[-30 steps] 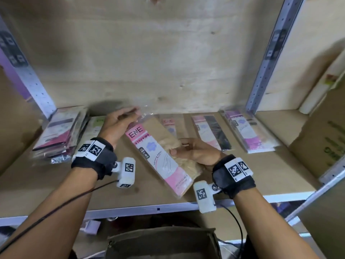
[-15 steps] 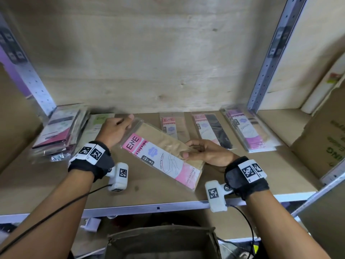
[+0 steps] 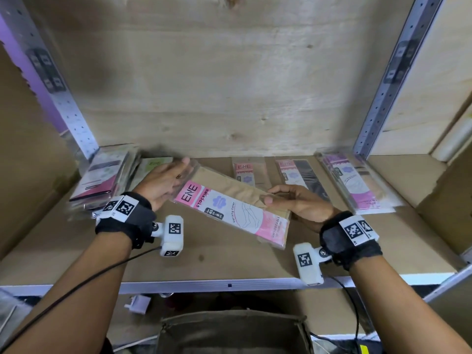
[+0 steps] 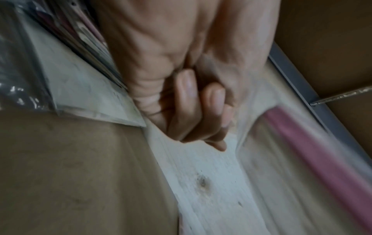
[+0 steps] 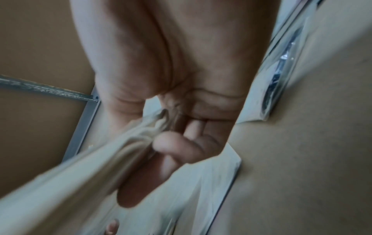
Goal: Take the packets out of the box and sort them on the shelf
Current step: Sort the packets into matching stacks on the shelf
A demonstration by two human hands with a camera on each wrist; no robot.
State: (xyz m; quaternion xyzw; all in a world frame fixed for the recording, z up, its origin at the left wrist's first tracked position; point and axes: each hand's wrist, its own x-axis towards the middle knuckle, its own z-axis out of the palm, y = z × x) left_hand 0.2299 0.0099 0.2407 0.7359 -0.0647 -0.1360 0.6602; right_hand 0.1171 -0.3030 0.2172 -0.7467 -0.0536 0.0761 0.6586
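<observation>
I hold a clear stocking packet [image 3: 229,213] with a pink and white card and beige fabric, slanted just above the shelf board [image 3: 229,259]. My left hand [image 3: 163,185] grips its clear upper-left end, near the pink header. My right hand [image 3: 298,203] pinches the right edge, thumb on top and fingers under. In the right wrist view the crumpled plastic [image 5: 80,174] runs between thumb and fingers [image 5: 181,135]. The left wrist view is blurred: curled fingers [image 4: 191,111] beside the packet's pink stripe [image 4: 302,159]. The open box [image 3: 229,333] sits below the shelf's front edge.
Sorted packets lie along the back of the shelf: a stack at far left [image 3: 99,180], a green packet [image 3: 153,167], a pink one [image 3: 245,172], a pink and black one [image 3: 298,175], a purple stack at right [image 3: 357,185]. A cardboard carton [image 3: 454,200] stands at far right.
The packet has swung from pointing toward me to lying more crosswise and flatter over the shelf. My right hand has shifted right with it; both hands keep their hold.
</observation>
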